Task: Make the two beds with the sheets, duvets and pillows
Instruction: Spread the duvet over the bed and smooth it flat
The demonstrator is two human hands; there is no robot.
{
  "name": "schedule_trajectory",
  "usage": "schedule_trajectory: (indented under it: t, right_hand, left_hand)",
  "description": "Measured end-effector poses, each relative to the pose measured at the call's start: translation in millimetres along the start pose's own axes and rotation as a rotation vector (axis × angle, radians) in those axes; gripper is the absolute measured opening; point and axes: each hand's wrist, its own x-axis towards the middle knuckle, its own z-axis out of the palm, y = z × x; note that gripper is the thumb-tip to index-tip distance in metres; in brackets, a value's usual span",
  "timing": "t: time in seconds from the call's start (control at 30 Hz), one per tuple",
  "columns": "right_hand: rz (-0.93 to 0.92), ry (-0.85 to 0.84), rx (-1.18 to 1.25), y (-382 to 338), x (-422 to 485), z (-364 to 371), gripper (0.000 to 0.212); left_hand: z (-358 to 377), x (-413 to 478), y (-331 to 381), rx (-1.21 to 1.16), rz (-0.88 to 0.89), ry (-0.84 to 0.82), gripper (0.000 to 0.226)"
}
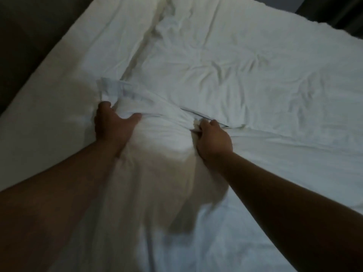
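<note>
— Which step are you on?
— Casing a pillow (157, 154), I think. It lies by the near edge of the bed (39, 99), left of the middle. My left hand (113, 124) clasps its far end, thumb spread. My right hand (213, 139) pinches a bunch of the pillowcase (127, 93) hem.
— And next?
— Probably draw the loose hem over that end, tuck it in, then set the pillow at the bed's head.
— Any label or writing?
— None I can read; everything is plain white.
</note>
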Motion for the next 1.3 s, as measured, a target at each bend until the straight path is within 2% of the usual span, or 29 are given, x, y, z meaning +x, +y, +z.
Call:
schedule_trajectory:
  t: [0.03,0.1,0.13,0.2,0.27,0.33,0.37,0.4,0.47,0.5,0.53,0.57,0.6,0.67,0.83,1.0,1.07,1.13,1.23,1.3]
  right_hand:
    - [0.008,-0.011,0.011,2,-3,8,0.031]
    - [0.017,0.063,0.069,4,-1,8,0.029]
    - [0.01,0.152,0.124,4,2,3,0.029]
    - [-0.021,0.369,0.261,5,7,-7,0.037]
    - [-0.06,0.451,0.301,10,7,-3,0.039]
    - [-0.098,0.377,0.195,17,10,17,0.035]
    - [-0.108,0.319,0.173,20,13,25,0.031]
    - [-0.108,0.267,0.186,22,18,28,0.028]
    - [-0.096,0.232,0.277,21,21,23,0.031]
    - [-0.122,0.266,0.29,21,18,20,0.035]
    - [-0.173,0.315,0.238,24,10,19,0.041]
    - [-0.238,0.351,0.147,28,-1,20,0.048]
    - [-0.276,0.333,0.058,32,-16,22,0.054]
    - [-0.213,0.217,-0.058,48,-44,27,0.065]
    - [-0.088,0.059,-0.142,64,-40,44,0.076]
    - [-0.029,-0.274,-0.193,59,-10,33,0.08]
    - [-0.035,-0.377,-0.16,57,-3,9,0.08]
    - [-0.052,-0.461,-0.138,50,-7,-22,0.076]
    - [0.009,-0.523,-0.072,32,-42,-74,0.062]
    - [0.064,-0.489,0.028,24,-80,-108,0.057]
  left_hand:
    - [-1,3,0,0.006,-0.005,-0.044,0.078]
    - [-7,5,4,0.05,0.146,-0.04,0.057]
    - [-10,5,8,0.057,0.277,0.042,0.045]
    - [-10,5,12,0.054,0.445,0.208,0.038]
    - [-1,7,10,0.09,0.382,0.183,0.046]
    - [10,9,5,0.122,0.19,0.06,0.063]
    - [12,8,5,0.142,0.168,0.055,0.068]
    - [10,6,9,0.189,0.241,0.093,0.069]
    - [4,-3,18,0.292,0.559,0.192,0.064]
    - [3,-12,20,0.31,0.716,0.193,0.062]
    - [6,-25,18,0.343,0.812,0.132,0.063]
    - [11,-37,11,0.4,0.833,0.033,0.069]
    - [16,-48,4,0.49,0.79,-0.076,0.077]
    - [32,-57,-13,0.667,0.728,-0.197,0.089]
    - [61,-44,-8,0.749,0.683,-0.202,0.092]
    - [61,-27,15,0.857,0.544,-0.415,0.099]
    - [50,-19,37,0.889,0.461,-0.561,0.095]
    - [26,-22,60,0.853,0.409,-0.637,0.086]
    - [-21,-48,90,0.617,0.236,-0.733,0.06]
    - [-52,-76,102,0.474,0.128,-0.778,0.048]
